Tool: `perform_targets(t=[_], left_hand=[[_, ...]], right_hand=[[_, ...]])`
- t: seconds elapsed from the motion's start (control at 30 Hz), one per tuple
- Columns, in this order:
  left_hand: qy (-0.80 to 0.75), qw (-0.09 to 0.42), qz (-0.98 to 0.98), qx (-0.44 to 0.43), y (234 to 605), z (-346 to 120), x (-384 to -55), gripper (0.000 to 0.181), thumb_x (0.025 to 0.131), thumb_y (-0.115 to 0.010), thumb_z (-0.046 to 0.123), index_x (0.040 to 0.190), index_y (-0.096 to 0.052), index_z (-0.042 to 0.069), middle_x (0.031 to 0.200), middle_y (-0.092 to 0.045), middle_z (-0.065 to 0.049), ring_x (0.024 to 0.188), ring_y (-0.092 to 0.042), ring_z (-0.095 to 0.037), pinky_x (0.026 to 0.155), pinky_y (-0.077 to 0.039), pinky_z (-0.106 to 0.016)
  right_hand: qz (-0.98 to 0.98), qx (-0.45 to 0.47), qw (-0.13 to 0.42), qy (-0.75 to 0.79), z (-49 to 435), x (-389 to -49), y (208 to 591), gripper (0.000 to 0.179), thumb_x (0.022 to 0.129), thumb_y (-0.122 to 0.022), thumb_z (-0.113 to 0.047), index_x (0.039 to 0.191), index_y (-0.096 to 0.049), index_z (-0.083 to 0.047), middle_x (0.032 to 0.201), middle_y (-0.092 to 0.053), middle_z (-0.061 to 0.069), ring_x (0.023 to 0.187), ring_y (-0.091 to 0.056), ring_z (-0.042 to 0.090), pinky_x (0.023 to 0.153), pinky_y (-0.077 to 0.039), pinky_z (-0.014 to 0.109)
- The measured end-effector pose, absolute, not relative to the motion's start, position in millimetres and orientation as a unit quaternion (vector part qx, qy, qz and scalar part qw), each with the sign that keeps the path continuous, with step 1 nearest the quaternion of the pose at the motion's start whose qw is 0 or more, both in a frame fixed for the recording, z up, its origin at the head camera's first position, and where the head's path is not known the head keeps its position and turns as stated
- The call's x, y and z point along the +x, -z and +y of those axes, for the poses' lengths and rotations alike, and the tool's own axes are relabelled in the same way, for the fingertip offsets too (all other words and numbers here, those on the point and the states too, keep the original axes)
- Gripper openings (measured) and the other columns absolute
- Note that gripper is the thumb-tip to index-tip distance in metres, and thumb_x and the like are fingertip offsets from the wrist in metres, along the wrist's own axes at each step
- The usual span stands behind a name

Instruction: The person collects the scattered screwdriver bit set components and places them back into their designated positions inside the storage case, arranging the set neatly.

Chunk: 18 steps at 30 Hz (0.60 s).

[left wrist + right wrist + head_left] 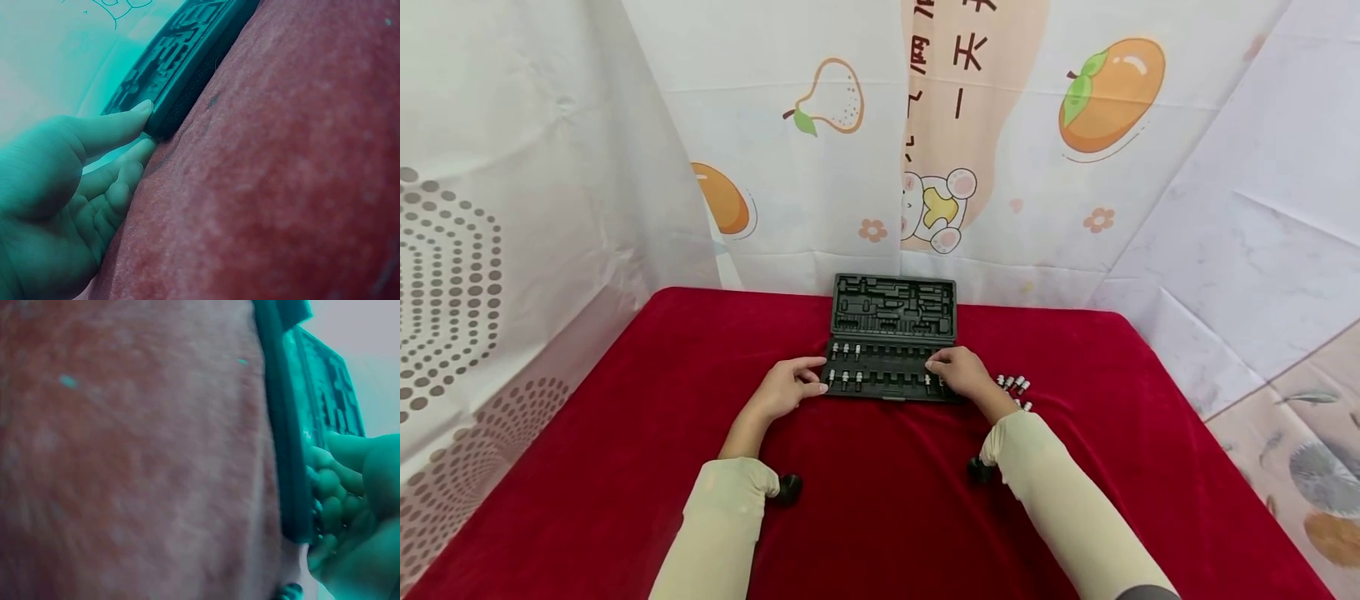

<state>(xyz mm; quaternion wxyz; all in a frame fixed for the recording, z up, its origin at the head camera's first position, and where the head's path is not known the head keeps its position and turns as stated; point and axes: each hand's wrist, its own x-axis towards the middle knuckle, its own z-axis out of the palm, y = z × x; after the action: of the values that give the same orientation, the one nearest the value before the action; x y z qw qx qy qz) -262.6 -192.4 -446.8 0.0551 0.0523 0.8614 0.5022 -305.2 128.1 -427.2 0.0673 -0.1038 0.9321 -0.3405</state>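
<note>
A black tool case (891,364) lies opened out on the table, its moulded lid (895,306) tilted up at the back. Several silver socket bits (846,379) stand in two rows of slots at the tray's left, and another socket bit (927,382) sits near its front right. My left hand (782,387) holds the case's left edge; in the left wrist view its thumb (119,128) lies against a corner. Over the tray's right part, my right hand (961,371) has thumb and index finger close together. Whatever lies between those fingertips is hidden.
Several loose silver socket bits (1015,383) lie on the red cloth (880,492) to the right of the case, partly behind the right forearm. A printed white curtain (850,200) hangs behind the table. Dark round objects (789,490) show at both cuffs.
</note>
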Motion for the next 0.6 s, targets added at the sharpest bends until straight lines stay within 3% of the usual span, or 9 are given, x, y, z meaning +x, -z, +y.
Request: perform_targets(t=[0.17,0.43,0.6], left_hand=[[-0.5,0.062,0.863,0.047,448,-192,-262,0.051,0.089,-0.072,0.009,0.137,-0.056,0.005,0.097,-0.064,-0.009,0.062,-0.051,-0.019,0.057,-0.045,-0.03],[-0.498,0.061,0.863,0.054,447,-192,-261,0.051,0.089,-0.071,0.009,0.137,-0.056,0.006,0.095,-0.064,-0.009,0.066,-0.053,-0.02,0.058,-0.046,-0.031],[-0.498,0.06,0.863,0.055,446,-192,-262,0.052,0.089,-0.071,0.009,0.138,-0.055,0.005,0.095,-0.064,-0.008,0.064,-0.052,-0.02,0.058,-0.046,-0.031]], right_hand=[[0.911,-0.13,0.076,0.384,140,-301,424,0.025,0.099,-0.058,-0.016,0.118,-0.069,-0.002,0.111,-0.066,0.013,0.089,-0.062,0.024,0.078,-0.051,0.041],[0.911,-0.167,0.026,0.376,160,-299,414,0.022,0.096,-0.062,-0.01,0.113,-0.07,-0.001,0.106,-0.067,0.011,0.086,-0.061,0.023,0.075,-0.05,0.039],[0.912,-0.183,0.027,0.365,172,-301,413,0.02,0.095,-0.063,-0.009,0.112,-0.071,-0.002,0.108,-0.067,0.01,0.089,-0.061,0.023,0.077,-0.05,0.039]])
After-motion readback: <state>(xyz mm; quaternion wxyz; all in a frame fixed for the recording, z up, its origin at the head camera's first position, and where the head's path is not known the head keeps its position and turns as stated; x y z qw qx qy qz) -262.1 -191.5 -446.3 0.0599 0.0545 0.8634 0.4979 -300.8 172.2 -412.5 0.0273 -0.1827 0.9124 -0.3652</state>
